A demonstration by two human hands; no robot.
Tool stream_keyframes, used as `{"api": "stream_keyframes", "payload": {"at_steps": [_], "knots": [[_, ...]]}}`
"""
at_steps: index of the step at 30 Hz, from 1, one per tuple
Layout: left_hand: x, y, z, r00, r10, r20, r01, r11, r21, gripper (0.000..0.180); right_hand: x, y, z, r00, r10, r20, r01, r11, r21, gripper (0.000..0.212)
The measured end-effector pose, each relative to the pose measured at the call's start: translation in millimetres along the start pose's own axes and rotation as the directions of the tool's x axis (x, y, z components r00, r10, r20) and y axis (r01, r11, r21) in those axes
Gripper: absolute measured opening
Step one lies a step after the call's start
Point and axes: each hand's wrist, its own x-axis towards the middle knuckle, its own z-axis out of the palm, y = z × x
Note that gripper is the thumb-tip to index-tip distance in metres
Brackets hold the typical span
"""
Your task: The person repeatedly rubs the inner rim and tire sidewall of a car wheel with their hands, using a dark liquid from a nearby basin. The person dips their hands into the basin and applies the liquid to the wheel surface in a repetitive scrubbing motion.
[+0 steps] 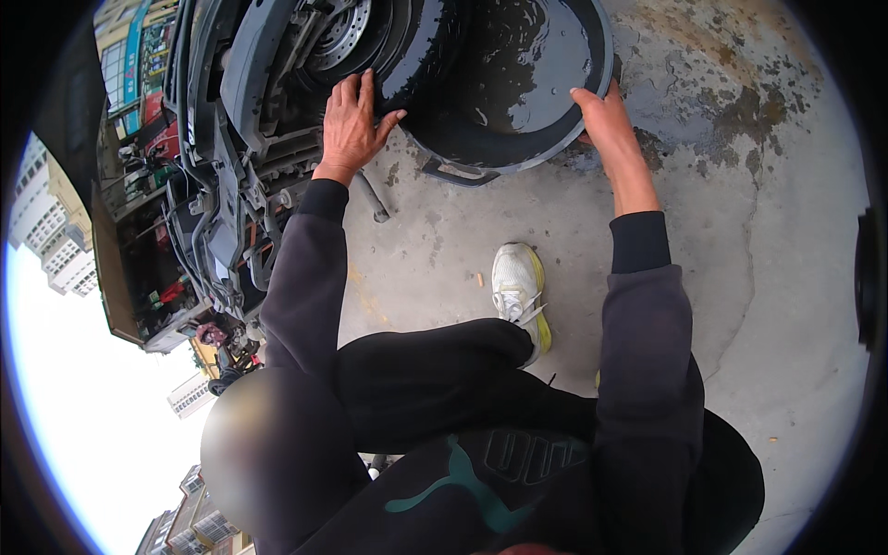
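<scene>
Right grip (606, 125): closed on the basin's edge, pinching it with the thumb on top and the fingers curled over the outer side, partly hidden.
Left grip (353, 128): spread, back of the hand upward, fingers extended and thumb held away from them; the fingertips reach to the side of the tyre, though whether they press on it cannot be told.
Tyre (421, 65): black, wet and shiny, just right of the left grip and at the basin's left side; its lower limit is hidden, so its depth in the basin cannot be told.
Basin (499, 159): round, black, standing on the ground between the two grips, its upper part cut off by the frame.
Basin handle (460, 176): a loop projecting from the rim on the side nearest the person.
Water (550, 69): dark, filling the basin's floor, with bright reflections and small bubbles.
Brake disc (344, 39): perforated metal, within the wheel, beyond the left fingertips.
Scooter (242, 79): grey and black panels, left of the left grip.
Grey bar (374, 197): short, slanting, below the left wrist.
Shoe (516, 279): white with a yellow-green sole, on the ground below the basin.
Ground (444, 250): grey concrete, darkened by wet patches right of the basin.
Buildings (60, 231): tilted, at the far left.
</scene>
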Motion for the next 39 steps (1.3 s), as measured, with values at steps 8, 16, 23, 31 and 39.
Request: {"api": "stream_keyframes", "payload": {"at_steps": [8,16,23,31,39], "knots": [[89.8,68.5,10.2,0.956,-0.268,-0.120,0.276,0.960,0.047,0.083,16.8,9.1,5.6,0.997,0.001,-0.079,-0.010,0.993,-0.116,0.073],[122.7,58.3,2.1,0.959,-0.259,-0.119,0.255,0.966,-0.050,0.077,0.2,-0.1,20.4,0.800,-0.376,-0.467,0.065,0.829,-0.555,0.069],[-13.4,15.4,-7.4,0.964,-0.246,0.097,0.257,0.959,-0.122,0.093,-5.9,-49.8,85.9,0.813,-0.522,-0.257,0.498,0.853,-0.156,0.042],[-23.1,4.3,9.8,0.959,-0.213,0.189,0.241,0.961,-0.137,0.091,76.5,-13.8,105.0,0.763,0.131,-0.633,0.005,0.978,0.209,0.036],[-31.1,-3.4,14.8,0.961,-0.215,0.174,0.237,0.964,-0.120,0.092,-3.0,-70.0,195.5,0.951,-0.309,0.015,0.173,0.571,0.802,0.051]]}}
